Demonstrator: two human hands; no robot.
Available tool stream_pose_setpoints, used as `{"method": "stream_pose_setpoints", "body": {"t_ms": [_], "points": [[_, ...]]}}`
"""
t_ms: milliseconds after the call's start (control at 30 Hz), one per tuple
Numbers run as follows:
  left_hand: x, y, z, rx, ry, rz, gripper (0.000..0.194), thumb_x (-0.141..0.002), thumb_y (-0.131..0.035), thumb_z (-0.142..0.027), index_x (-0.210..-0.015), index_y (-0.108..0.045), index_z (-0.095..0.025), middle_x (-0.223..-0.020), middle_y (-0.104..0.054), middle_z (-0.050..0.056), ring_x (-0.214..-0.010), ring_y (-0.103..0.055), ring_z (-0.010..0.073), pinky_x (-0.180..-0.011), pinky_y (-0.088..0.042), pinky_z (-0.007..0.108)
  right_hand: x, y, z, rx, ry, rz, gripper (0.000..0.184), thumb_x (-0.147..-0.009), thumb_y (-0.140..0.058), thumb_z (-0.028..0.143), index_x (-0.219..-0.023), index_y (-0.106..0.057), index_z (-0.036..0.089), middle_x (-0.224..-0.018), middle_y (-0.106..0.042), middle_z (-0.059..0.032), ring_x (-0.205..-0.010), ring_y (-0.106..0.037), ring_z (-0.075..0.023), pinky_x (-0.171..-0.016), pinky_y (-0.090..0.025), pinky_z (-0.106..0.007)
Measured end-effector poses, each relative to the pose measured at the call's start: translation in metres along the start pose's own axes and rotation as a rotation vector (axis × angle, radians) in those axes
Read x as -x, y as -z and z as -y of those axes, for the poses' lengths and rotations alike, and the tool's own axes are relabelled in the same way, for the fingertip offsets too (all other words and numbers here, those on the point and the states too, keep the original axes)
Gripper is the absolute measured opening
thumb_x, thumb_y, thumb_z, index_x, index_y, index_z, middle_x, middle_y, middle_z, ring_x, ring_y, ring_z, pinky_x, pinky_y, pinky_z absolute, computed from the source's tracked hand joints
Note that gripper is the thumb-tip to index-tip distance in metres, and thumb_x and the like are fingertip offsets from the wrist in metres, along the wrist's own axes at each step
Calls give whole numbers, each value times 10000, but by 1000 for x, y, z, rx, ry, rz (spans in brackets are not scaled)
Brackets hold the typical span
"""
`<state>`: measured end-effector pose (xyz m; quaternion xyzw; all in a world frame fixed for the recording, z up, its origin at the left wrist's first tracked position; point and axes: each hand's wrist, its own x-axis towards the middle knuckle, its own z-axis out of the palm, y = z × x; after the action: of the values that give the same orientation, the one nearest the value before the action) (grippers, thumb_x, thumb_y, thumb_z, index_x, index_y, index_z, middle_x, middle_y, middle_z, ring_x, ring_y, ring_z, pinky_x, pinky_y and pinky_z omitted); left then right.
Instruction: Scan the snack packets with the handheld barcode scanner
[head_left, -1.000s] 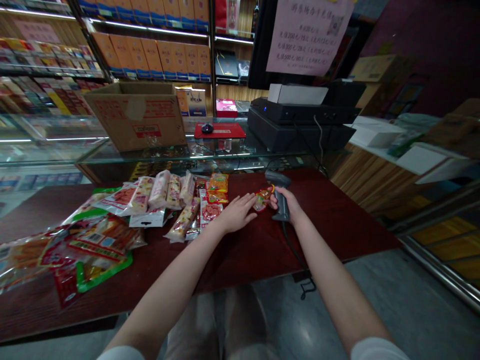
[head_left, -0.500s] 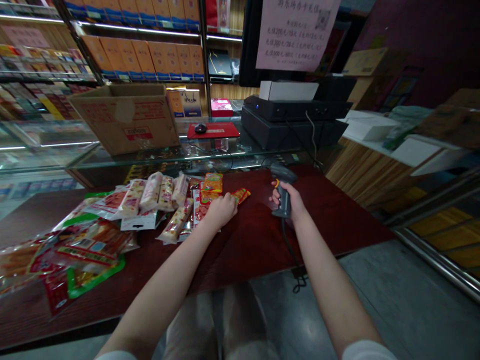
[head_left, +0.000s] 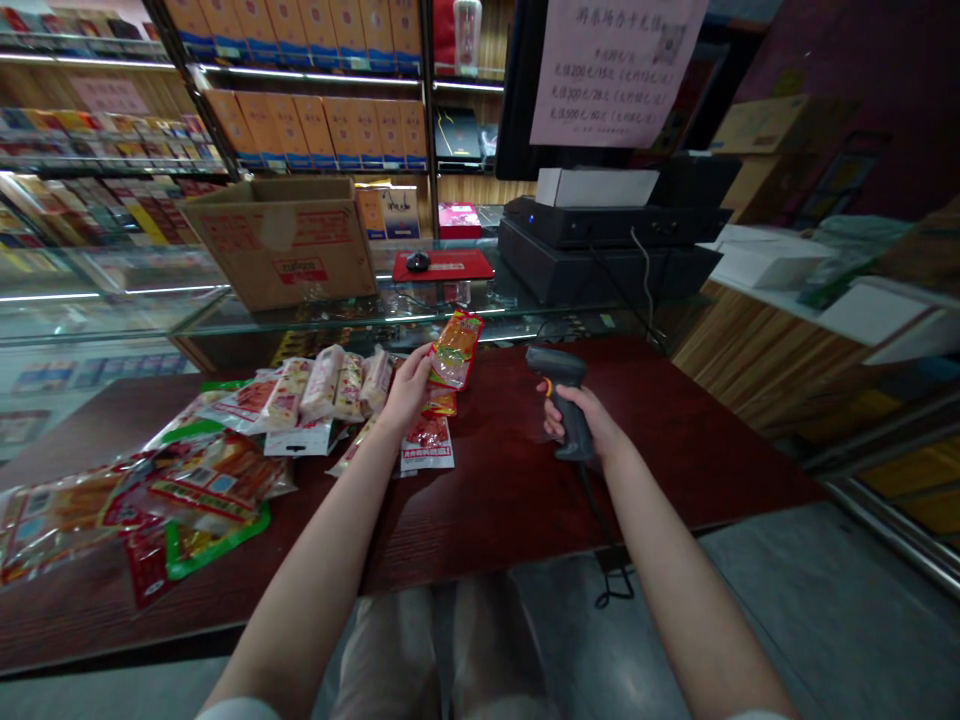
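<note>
My left hand (head_left: 409, 385) grips a red-and-orange snack packet (head_left: 456, 350) by its left edge, raised above the table with its face tilted up. In my right hand (head_left: 581, 420) is a dark grey barcode scanner (head_left: 561, 375), its head pointing left towards the packet; the fingers wrap round its handle. Below the packet lies a red-and-white snack bag (head_left: 429, 443), partly covered by my left hand and arm. Several wrapped nougat-like bars (head_left: 322, 384) rest just left of that hand. Further left, clear bags of brown snack sticks (head_left: 217, 480) lie in a loose pile.
An open cardboard box (head_left: 289, 245) stands on the glass counter (head_left: 360, 312) behind the table. A mouse (head_left: 418, 261) sits on a red mat. At the back right are a black cash drawer (head_left: 600, 262) and a sign-covered monitor (head_left: 517, 100). The scanner's cable hangs over the front edge.
My left hand has lifted the snack packet off the table, turning its face upward and moving slightly left. The scanner in my right hand has tilted, its head now pointing more to the left.
</note>
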<state>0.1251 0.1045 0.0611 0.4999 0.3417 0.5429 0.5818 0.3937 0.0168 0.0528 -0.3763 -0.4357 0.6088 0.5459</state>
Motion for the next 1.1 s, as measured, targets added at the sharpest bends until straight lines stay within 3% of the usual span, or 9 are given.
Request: {"method": "stream_pose_setpoints", "body": {"t_ms": [167,267,367,500,667,800,900,1000,1100], "points": [[6,-3,-4,169,150,15,171,-739,-632,-214,-895,-567,-187,-799,-650,-17,-758,-662,157,-672,-581,294,2,-2,2,-9,8,37,279,-807,-636,412,-955,-597,179,-515,-526,60,-365,-453,-104,-486,-452,-291],[6,-6,1,197,185,16,224,-729,-717,-303,-819,-558,-174,-721,-615,-24,-692,-627,140,-640,-552,266,2,-3,2,-3,-10,40,270,-808,-634,405,-949,-589,179,-511,-527,60,-366,-459,-106,-483,-448,-287],[7,-10,7,191,136,34,357,-675,-811,-373,-849,-575,-169,-775,-649,-16,-696,-617,119,-654,-515,229,2,-3,2,5,-21,43,268,-801,-637,402,-945,-596,180,-503,-523,63,-362,-457,-104,-478,-442,-281],[8,-12,7,170,77,74,513,-611,-862,-333,-1019,-583,-197,-871,-689,-21,-748,-641,122,-694,-498,220,3,-5,2,7,-28,46,266,-801,-634,397,-949,-603,179,-505,-526,63,-363,-456,-102,-477,-440,-275],[10,-9,5,101,84,164,468,-623,-847,-366,-960,-569,-198,-793,-668,-29,-717,-622,127,-676,-477,222,4,-5,2,19,-35,54,283,-806,-632,404,-966,-609,171,-505,-523,64,-364,-459,-102,-475,-437,-276],[12,-13,2,132,171,229,315,-678,-773,-283,-894,-561,-195,-815,-642,-2,-735,-602,136,-697,-479,246,3,-4,1,13,-46,75,287,-804,-643,407,-969,-609,175,-505,-522,65,-366,-463,-105,-477,-440,-279],[15,-19,-1,207,255,223,156,-808,-624,-334,-822,-550,-197,-739,-553,7,-634,-525,121,-669,-477,276,3,-4,1,8,-51,88,290,-798,-654,408,-967,-611,176,-505,-524,65,-367,-468,-104,-480,-440,-275],[20,-22,-5,229,300,223,416,-912,-424,-583,-843,-585,-206,-714,-514,28,-596,-481,137,-630,-482,317,3,-4,0,21,-48,91,293,-794,-661,412,-960,-610,176,-503,-522,66,-362,-462,-105,-481,-445,-281],[25,-21,-10,308,315,242,662,-852,-341,-778,-941,-636,-192,-781,-592,80,-617,-501,157,-579,-469,323,3,-3,0,39,-45,89,296,-800,-655,414,-960,-605,171,-504,-522,64,-363,-465,-104,-484,-448,-281]]}}
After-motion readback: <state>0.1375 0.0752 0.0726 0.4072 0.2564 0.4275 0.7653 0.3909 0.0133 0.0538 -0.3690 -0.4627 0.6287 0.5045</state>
